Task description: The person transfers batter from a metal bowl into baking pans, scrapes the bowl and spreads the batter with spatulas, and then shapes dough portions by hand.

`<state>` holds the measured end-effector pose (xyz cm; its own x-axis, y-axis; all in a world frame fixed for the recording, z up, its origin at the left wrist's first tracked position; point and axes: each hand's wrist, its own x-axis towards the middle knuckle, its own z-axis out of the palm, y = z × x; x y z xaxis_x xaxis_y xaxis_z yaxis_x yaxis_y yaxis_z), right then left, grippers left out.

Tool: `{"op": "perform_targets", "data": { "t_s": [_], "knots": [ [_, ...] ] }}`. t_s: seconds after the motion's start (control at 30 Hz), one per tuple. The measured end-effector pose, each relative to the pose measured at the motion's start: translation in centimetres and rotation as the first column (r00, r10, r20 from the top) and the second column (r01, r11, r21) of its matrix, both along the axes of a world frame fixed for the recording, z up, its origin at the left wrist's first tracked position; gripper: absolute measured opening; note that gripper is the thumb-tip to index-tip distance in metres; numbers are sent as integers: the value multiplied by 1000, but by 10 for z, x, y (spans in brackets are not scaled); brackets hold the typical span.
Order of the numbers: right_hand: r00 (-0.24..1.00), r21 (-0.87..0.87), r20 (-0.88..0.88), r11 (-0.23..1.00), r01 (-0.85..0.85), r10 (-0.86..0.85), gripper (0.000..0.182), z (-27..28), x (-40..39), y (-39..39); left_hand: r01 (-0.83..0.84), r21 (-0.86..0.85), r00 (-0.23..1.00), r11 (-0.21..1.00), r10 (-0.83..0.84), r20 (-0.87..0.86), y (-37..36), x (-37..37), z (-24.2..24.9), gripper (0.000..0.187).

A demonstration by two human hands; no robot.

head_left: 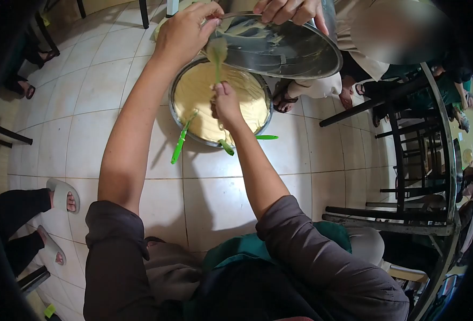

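Note:
My left hand (191, 29) grips the rim of a tilted metal bowl (295, 51) whose inside is smeared with pale batter. A co-worker's hand (295, 10) holds the same bowl's upper rim. My right hand (227, 107) is closed around the green handle of a spatula (218, 53), its batter-coated head up against the near side of the tilted bowl. Below, a large metal basin (271, 104) on the floor holds thick pale yellow batter (193, 93). Green-handled utensils rest at its rim: one at left (179, 144), one in front (226, 147) and one at right (267, 137).
White floor tiles (70, 142) surround the basin. Black metal furniture frames (397, 144) stand at the right. A person's sandalled feet (65, 198) are at the left, and the co-worker's foot (285, 99) is close to the basin's right side.

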<state>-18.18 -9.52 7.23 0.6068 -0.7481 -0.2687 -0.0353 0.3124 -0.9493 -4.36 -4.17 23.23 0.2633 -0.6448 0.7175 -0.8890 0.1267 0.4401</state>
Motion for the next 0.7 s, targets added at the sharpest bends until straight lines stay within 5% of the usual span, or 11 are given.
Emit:
{"op": "perform_targets", "data": {
  "t_s": [0.07, 0.17, 0.23, 0.3, 0.33, 0.4, 0.43, 0.5, 0.6, 0.7],
  "knots": [
    [972, 265, 234, 961, -76, 13, 21, 33, 3, 14, -7, 27, 999, 1000, 8, -31, 1, -1, 3, 20],
    [870, 333, 473, 885, -325, 141, 20, 49, -31, 20, 1, 29, 999, 1000, 0, -38, -1, -1, 3, 20],
    [979, 229, 193, 967, -112, 68, 24, 43, -67, 34, 11, 22, 999, 1000, -10, -53, 5, -2, 0, 18],
    [989, -97, -143, 995, 33, -46, 27, 9, -113, 50, 21, -2, 997, 1000, -21, -80, 10, -8, 10, 15],
    [948, -453, -270, 891, 30, -170, 29, -32, -140, 56, 10, 18, 996, 1000, -8, -92, 11, -10, 12, 16],
    [739, -586, -591, 801, -118, -324, 34, -33, -172, 92, -1, 27, 995, 1000, 3, -102, 12, -13, 15, 16],
    [709, -710, -587, 669, -220, -391, 39, -64, -190, 97, -4, 30, 994, 1000, 7, -106, 12, -14, 16, 16],
    [568, -700, -705, 541, -466, -424, 44, -76, -203, 106, 8, -8, 998, 1000, -8, -69, 10, -11, 15, 16],
    [502, -627, -775, 558, -543, -383, 45, -84, -228, 114, 36, -19, 996, 999, -37, -85, 8, -10, 15, 15],
    [364, -458, -886, 654, -602, -286, 44, -31, -233, 119, 46, -12, 994, 999, -47, -103, 5, -10, 13, 15]
  ]
}}
